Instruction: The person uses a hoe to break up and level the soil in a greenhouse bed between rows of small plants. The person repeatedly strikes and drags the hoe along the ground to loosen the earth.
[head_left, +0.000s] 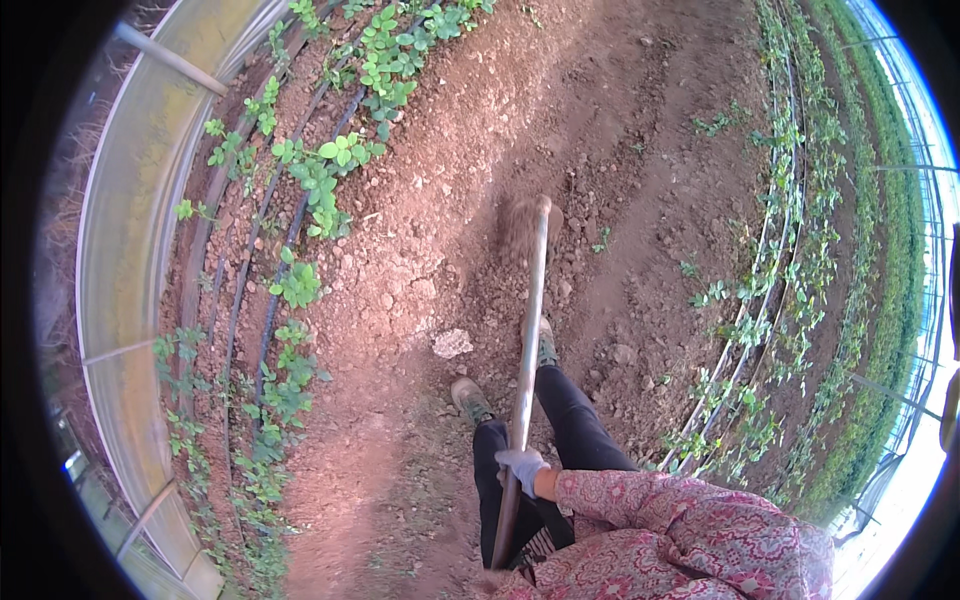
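My right hand (525, 471), in a pale glove, is closed around the long wooden handle (531, 345) of a hoe, in front of my dark trousers. The handle runs up the view from near my waist to the far end, where the hoe's head (553, 219) meets the tilled soil. Brown soil (519, 225) beside the head is blurred. My left hand is out of view; the lower end of the handle passes near a patterned sleeve at the bottom edge. Both my shoes (470, 396) stand on the dirt, either side of the handle.
Leafy green plants (319, 184) grow along black drip hoses (274, 300) on the left, beside a plastic-sheeted greenhouse wall (124, 247). More plant rows (750, 330) with hoses run along the right. A pale clod (452, 343) lies ahead of my left shoe.
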